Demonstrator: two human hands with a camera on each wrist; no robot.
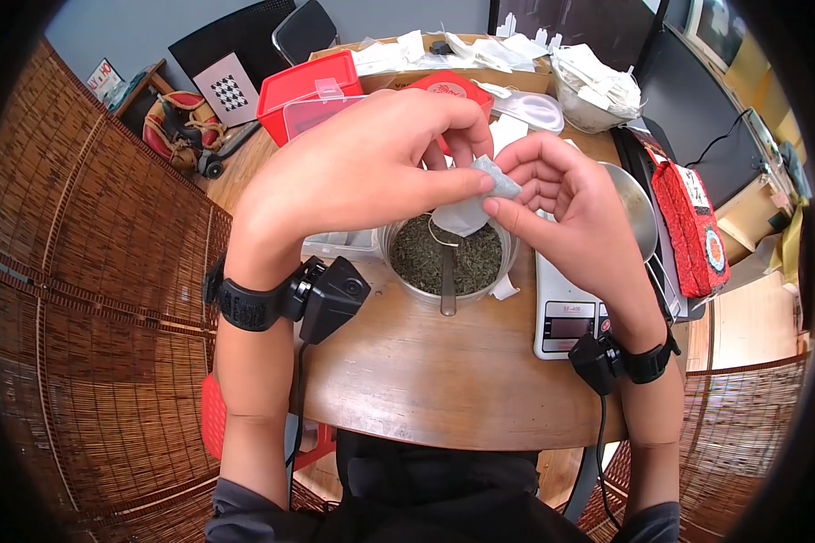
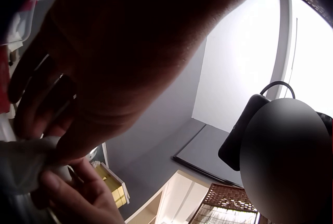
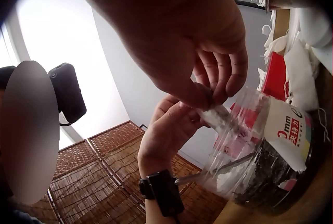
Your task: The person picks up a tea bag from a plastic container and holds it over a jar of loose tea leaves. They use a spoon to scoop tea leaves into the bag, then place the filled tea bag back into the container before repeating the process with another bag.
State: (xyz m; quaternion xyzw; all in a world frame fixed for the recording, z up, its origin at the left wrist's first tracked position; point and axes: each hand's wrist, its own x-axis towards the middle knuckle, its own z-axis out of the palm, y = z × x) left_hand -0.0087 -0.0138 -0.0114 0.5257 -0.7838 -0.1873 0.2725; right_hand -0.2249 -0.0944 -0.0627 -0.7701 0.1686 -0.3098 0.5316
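Observation:
A small white pouch (image 1: 463, 215) hangs over a clear jar (image 1: 507, 271) of dark dried leaves (image 1: 426, 262), its top pinched between both hands. My left hand (image 1: 371, 163) grips the left side of its top with thumb and fingers; my right hand (image 1: 575, 204) pinches the right side. A metal spoon (image 1: 448, 281) stands in the leaves, its handle over the jar's near rim. In the right wrist view the pouch (image 3: 222, 116) is at the mouth of the jar (image 3: 250, 146). The left wrist view shows the pouch (image 2: 21, 164) dimly at the left edge.
A white scale (image 1: 566, 317) stands right of the jar, with a metal bowl (image 1: 638, 213) behind it. Further right lies a red package (image 1: 688, 226). Behind are a red box (image 1: 308, 86), a bowl of white pouches (image 1: 598, 86) and a cardboard box (image 1: 385, 81).

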